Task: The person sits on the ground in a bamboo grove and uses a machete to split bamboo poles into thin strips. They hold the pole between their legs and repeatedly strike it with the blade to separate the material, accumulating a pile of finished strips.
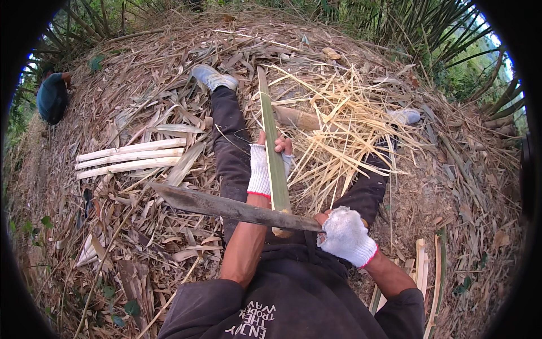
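A long green strip of split bamboo (pixel 273 144) points away from me between my legs. My left hand (pixel 270 161), in a white glove with bare fingertips, is wrapped round the strip from beneath. My right hand (pixel 347 234), also gloved in white, grips a machete (pixel 231 210) by its handle, which the glove mostly hides. The long dark blade reaches out to the left, lying across the near end of the bamboo strip. Whether its edge bites into the strip I cannot tell.
Pale bamboo shavings (pixel 339 130) pile over my right leg and a bamboo log (pixel 305 118). Several peeled strips (pixel 132 158) lie at left; more split strips (pixel 435 282) rest by my right elbow. Another person (pixel 52 96) is at far left. Dry leaves cover the ground.
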The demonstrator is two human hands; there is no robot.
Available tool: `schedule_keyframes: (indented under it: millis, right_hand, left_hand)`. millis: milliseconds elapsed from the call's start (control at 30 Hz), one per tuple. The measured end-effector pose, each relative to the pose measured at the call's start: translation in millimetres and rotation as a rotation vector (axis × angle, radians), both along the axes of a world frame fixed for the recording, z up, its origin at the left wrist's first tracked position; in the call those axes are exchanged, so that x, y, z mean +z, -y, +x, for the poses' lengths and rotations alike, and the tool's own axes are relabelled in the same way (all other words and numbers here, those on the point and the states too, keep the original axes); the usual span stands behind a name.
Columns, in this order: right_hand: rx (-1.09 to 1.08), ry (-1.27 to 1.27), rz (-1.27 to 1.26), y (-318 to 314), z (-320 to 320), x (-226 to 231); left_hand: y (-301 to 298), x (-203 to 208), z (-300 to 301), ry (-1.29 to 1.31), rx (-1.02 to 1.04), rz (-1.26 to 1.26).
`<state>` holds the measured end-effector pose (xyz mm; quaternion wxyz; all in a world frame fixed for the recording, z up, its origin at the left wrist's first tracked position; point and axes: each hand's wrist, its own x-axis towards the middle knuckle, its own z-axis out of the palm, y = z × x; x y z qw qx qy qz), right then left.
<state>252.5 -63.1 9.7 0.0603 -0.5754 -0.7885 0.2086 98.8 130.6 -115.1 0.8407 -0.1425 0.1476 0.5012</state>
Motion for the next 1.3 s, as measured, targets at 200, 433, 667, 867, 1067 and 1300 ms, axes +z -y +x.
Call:
schedule_keyframes:
  millis: [200, 433, 667, 867, 1067, 1300]
  right_hand:
    - [0.005, 0.049, -0.038, -5.2, 5.5, 0.9]
    - [0.007, 0.014, -0.017, -2.8, 3.3, -2.8]
    - [0.026, -0.004, 0.024, -3.2, 3.8, -0.1]
    - [0.043, 0.008, 0.058, -0.8, -1.3, 5.9]
    - [-0.141, -0.017, 0.035, -14.2, 9.7, -20.9]
    - [-0.023, 0.024, 0.048, -20.4, 17.2, -15.4]
  left_hand:
    - [1.1, -2.7, -1.8, 0.022, -0.05, -0.031]
    - [2.1, 8.6, 4.8, -0.002, -0.037, -0.1]
    - [0.7, 3.0, -1.6, 0.003, -0.062, -0.052]
    - [-3.2, 0.6, -4.1, -0.026, -0.022, -0.008]
    - [2.3, 7.7, -1.1, -0.011, -0.057, -0.046]
    - [2.1, -0.4, -0.9, -0.13, -0.072, -0.016]
